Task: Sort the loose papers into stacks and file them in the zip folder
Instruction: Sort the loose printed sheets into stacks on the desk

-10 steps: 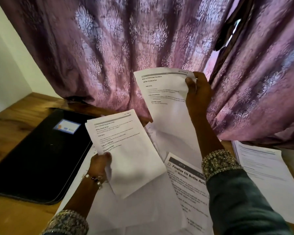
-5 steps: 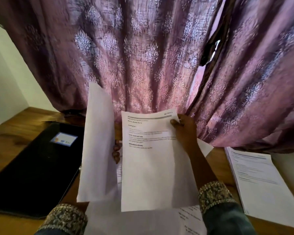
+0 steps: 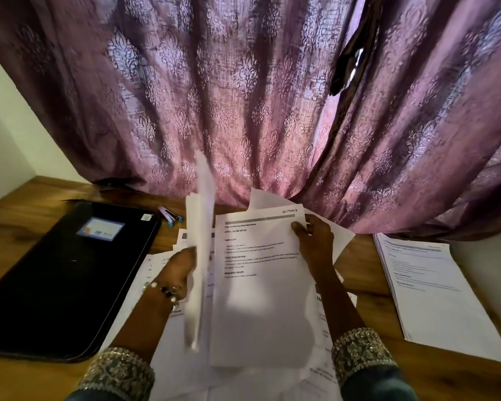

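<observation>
The person stands at a wooden table set against a purple curtain, with a sheet in each hand. The right hand pinches a printed sheet at its top right corner, thumb on the face, the other fingers presumably behind it. The sheet hangs face-up toward the head, so its heading (it reads "SECTION 3") can be checked; that is likely why it is held high and flat rather than laid down. The left hand grips a second sheet by its long edge. This one is turned nearly edge-on and blurred, so its print cannot be read. Holding it aside seems to keep it out of the way while the other is judged.

Beneath both hands, at the middle of the table's near edge, lies the unsorted heap of loose papers, overlapping at odd angles. Toward the right edge sits one neat stack, squared up and well apart from the heap, probably a finished pile for one section. The black zip folder lies flat near the left edge, apparently closed, with a label on its cover; nothing rests on it. A small stapler lies near the back edge, just beside the folder's far corner.

Sorting looks well short of done: only one stack is formed, and filing has not begun.
</observation>
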